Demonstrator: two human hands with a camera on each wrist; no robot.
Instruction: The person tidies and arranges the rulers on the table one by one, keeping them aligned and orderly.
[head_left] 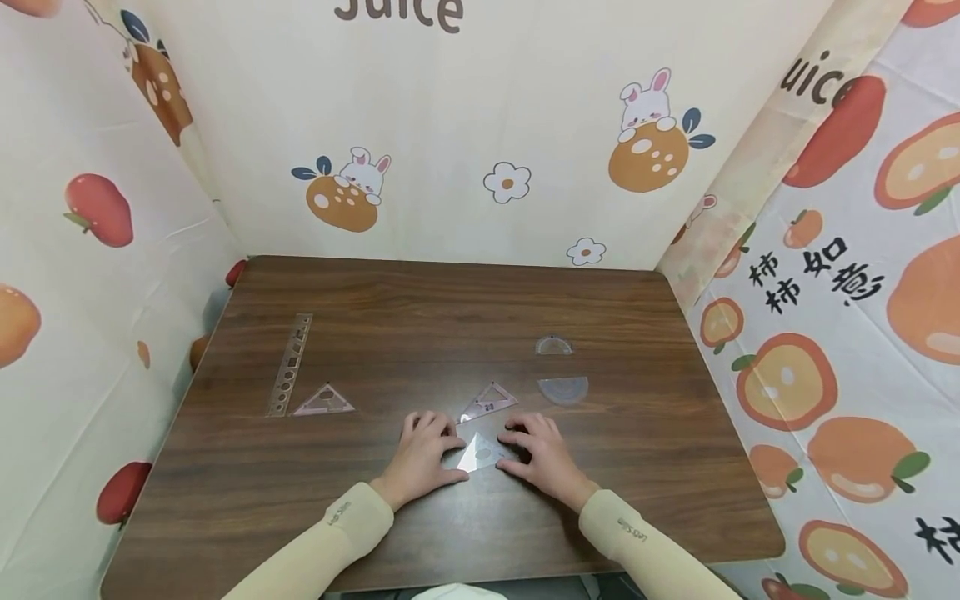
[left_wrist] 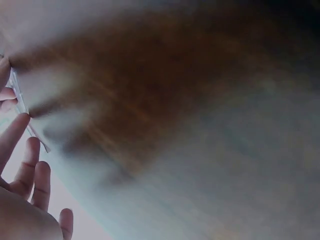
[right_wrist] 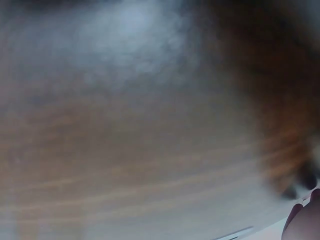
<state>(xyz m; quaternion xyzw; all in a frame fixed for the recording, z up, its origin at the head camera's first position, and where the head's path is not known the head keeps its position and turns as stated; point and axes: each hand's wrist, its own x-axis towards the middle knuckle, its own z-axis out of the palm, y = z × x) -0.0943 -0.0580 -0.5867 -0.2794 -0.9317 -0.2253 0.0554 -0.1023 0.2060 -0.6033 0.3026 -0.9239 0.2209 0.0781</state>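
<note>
Between my two hands, near the front middle of the table, is a clear plastic set square [head_left: 482, 452] with a round hole and a bright glare on it. My left hand [head_left: 422, 457] holds its left side, thumb toward me and fingers toward the far side. On the right side, the thumb and index finger of my right hand [head_left: 546, 457] grip the edge. In the left wrist view, fingertips [left_wrist: 21, 122] meet a thin clear edge. Just beyond lies a pinkish triangular set square [head_left: 489, 402], its lower edge right at the held piece. The right wrist view is mostly blurred.
A clear ruler [head_left: 290, 367] and another pinkish set square [head_left: 324, 402] lie at the left of the brown table [head_left: 420, 325]. At the right are a small protractor [head_left: 554, 346] and a larger bluish one [head_left: 564, 391]. Printed curtains [head_left: 480, 108] stand behind and at both sides.
</note>
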